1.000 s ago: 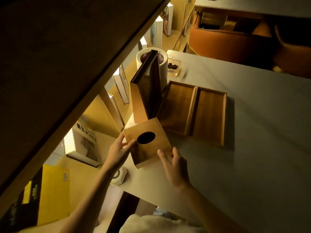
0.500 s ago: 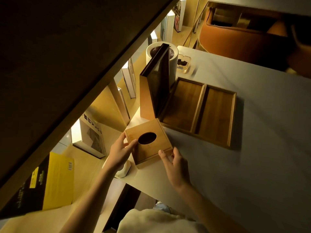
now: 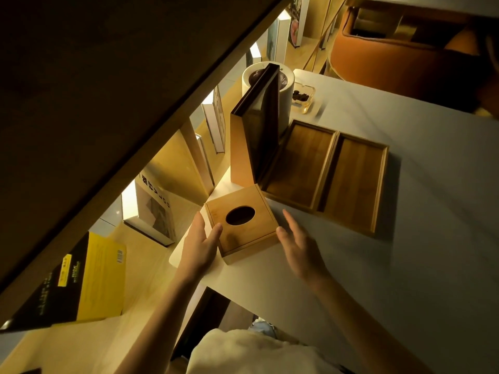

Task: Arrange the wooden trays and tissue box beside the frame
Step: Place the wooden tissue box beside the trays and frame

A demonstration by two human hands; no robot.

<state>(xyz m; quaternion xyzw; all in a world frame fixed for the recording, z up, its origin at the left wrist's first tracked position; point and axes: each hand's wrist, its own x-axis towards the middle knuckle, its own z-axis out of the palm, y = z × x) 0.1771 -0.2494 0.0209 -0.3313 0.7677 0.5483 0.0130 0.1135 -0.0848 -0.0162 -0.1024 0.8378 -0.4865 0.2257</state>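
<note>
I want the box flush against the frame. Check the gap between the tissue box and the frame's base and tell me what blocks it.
Nothing visible does. The tissue box sits just in front of the upright frame, its far corner near the frame's base and the nearer wooden tray. Left hand rests on it; right hand hovers beside.

2 bare forearms, no sleeves or jewellery in view; pale cream garment [image 3: 259, 352] at the torso.
</note>
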